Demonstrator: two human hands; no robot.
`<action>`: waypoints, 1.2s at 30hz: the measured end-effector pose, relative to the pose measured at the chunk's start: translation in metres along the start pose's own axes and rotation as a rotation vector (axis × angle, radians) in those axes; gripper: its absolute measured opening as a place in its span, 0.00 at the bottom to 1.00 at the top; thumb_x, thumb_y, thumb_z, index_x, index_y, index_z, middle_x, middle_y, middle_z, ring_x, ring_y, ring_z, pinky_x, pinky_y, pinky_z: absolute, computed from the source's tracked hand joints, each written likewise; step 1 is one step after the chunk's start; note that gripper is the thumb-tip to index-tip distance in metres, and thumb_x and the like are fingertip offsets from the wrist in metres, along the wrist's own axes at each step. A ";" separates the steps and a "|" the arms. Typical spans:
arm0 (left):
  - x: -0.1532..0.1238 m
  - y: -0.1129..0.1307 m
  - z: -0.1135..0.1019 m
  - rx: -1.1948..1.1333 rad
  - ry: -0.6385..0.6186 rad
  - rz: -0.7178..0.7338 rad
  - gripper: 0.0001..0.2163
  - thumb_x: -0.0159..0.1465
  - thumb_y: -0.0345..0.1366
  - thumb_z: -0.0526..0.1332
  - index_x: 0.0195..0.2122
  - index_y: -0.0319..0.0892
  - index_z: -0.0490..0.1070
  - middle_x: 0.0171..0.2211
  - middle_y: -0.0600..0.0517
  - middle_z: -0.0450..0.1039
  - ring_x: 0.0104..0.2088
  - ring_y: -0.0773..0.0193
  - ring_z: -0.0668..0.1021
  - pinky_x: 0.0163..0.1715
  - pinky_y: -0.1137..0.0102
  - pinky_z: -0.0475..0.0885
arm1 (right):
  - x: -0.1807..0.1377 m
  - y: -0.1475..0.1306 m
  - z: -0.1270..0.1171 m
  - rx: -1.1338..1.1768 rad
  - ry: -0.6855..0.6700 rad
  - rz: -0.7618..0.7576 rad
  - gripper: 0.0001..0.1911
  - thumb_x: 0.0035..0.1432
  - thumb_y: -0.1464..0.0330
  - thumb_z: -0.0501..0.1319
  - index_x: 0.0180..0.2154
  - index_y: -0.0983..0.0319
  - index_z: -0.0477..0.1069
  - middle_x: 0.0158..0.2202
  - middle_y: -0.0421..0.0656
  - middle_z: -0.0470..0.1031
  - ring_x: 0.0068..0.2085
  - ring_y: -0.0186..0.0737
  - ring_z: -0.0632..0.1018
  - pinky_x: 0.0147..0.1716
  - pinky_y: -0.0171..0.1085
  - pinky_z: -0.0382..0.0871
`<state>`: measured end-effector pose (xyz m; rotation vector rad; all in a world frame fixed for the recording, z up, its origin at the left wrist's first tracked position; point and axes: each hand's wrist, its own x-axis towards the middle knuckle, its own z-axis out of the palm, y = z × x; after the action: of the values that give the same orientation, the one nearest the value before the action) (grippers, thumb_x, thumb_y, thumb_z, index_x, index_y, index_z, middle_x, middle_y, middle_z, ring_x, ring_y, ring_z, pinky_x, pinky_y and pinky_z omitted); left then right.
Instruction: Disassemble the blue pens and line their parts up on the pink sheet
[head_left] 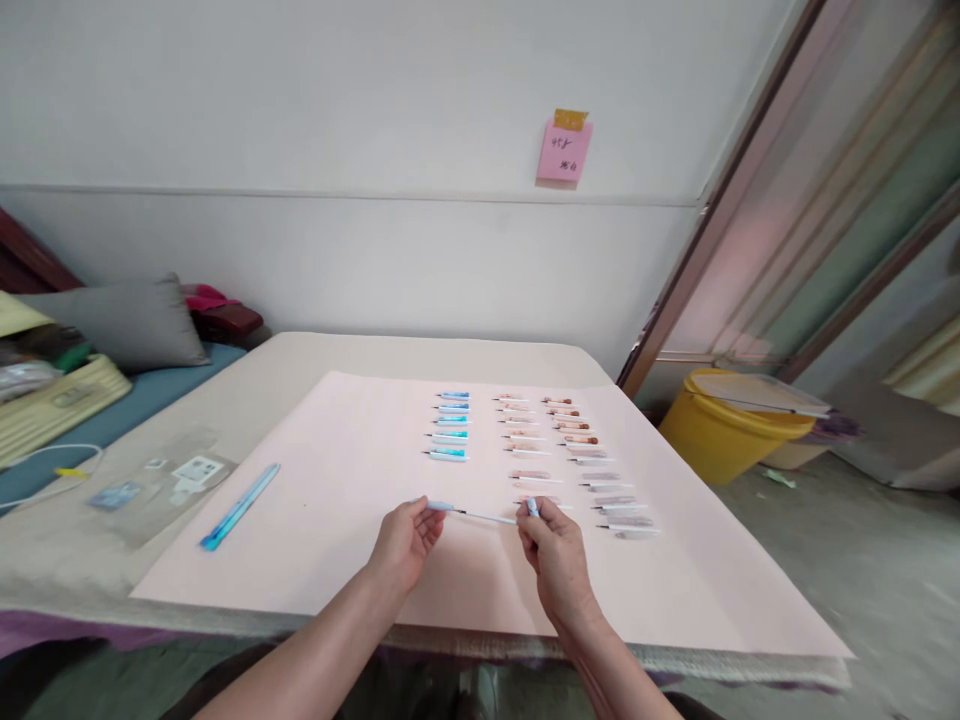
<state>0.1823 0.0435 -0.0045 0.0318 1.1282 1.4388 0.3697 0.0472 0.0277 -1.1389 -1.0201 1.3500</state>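
My left hand [411, 538] pinches a light blue pen barrel [442, 506] between thumb and fingers. From the barrel's end, near a small dark tip, a thin white pen refill [487, 516] spans across to my right hand [553, 550]. The fingers of that hand are closed around the refill's far end, and a short pale blue pen piece [533, 507] pokes up out of them. Whether barrel and refill touch is too small to tell. Beyond my hands lie pens in columns: blue ones [450, 437], pinkish ones [523, 436], brown ones [577, 426] and greyish ones [616, 500].
A pale pink sheet [330, 470] covers much of the table. At the left lie a long blue packet [241, 508] and a clear plastic bag [161, 490]. A yellow bin [712, 430] stands on the floor to the right; a pink note [564, 152] is taped to the wall.
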 end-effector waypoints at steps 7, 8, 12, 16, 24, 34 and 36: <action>-0.001 -0.003 0.000 0.028 -0.031 -0.030 0.04 0.54 0.27 0.61 0.31 0.36 0.66 0.27 0.45 0.74 0.25 0.66 0.77 0.23 0.74 0.72 | 0.002 0.005 -0.002 -0.141 -0.018 -0.073 0.03 0.44 0.71 0.55 0.22 0.61 0.61 0.17 0.33 0.53 0.20 0.29 0.53 0.20 0.31 0.47; -0.001 -0.004 0.000 0.032 -0.037 -0.034 0.04 0.54 0.28 0.62 0.31 0.36 0.67 0.27 0.45 0.74 0.25 0.66 0.77 0.23 0.74 0.72 | 0.001 0.005 -0.002 -0.195 -0.029 -0.104 0.03 0.46 0.71 0.55 0.23 0.61 0.62 0.17 0.33 0.54 0.21 0.30 0.55 0.20 0.31 0.48; -0.002 -0.008 0.000 0.032 -0.033 -0.069 0.05 0.53 0.28 0.62 0.31 0.34 0.67 0.25 0.47 0.73 0.23 0.67 0.76 0.22 0.75 0.72 | -0.007 0.002 0.001 -0.455 -0.077 -0.310 0.05 0.50 0.69 0.55 0.24 0.61 0.62 0.19 0.35 0.58 0.23 0.31 0.60 0.24 0.32 0.54; -0.001 -0.011 0.000 0.008 -0.039 -0.143 0.04 0.53 0.27 0.62 0.29 0.34 0.68 0.22 0.49 0.72 0.22 0.68 0.75 0.21 0.76 0.71 | -0.018 0.000 0.005 -0.626 -0.174 -0.430 0.04 0.53 0.69 0.54 0.27 0.60 0.64 0.20 0.35 0.59 0.23 0.31 0.61 0.23 0.31 0.54; 0.003 -0.009 -0.001 0.004 -0.016 -0.177 0.02 0.54 0.27 0.61 0.28 0.34 0.68 0.21 0.49 0.71 0.20 0.70 0.74 0.20 0.76 0.71 | -0.018 -0.006 -0.001 -0.590 -0.033 -0.494 0.06 0.54 0.68 0.54 0.26 0.60 0.63 0.20 0.35 0.59 0.22 0.31 0.60 0.23 0.31 0.55; -0.005 -0.005 0.004 0.053 -0.105 -0.187 0.04 0.54 0.28 0.63 0.31 0.34 0.69 0.24 0.49 0.73 0.22 0.70 0.74 0.21 0.77 0.70 | -0.014 0.000 0.000 -0.534 0.132 -0.453 0.07 0.54 0.65 0.56 0.27 0.61 0.64 0.21 0.35 0.61 0.23 0.31 0.61 0.24 0.30 0.56; -0.013 -0.005 0.008 0.098 -0.232 -0.196 0.08 0.53 0.29 0.64 0.33 0.35 0.70 0.28 0.48 0.74 0.24 0.70 0.75 0.22 0.77 0.70 | -0.013 0.005 0.003 -0.541 0.120 -0.407 0.07 0.55 0.65 0.55 0.28 0.61 0.63 0.21 0.35 0.62 0.23 0.32 0.62 0.24 0.30 0.56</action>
<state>0.1940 0.0365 0.0042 0.1502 0.9812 1.1729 0.3656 0.0341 0.0241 -1.2914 -1.4841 0.6891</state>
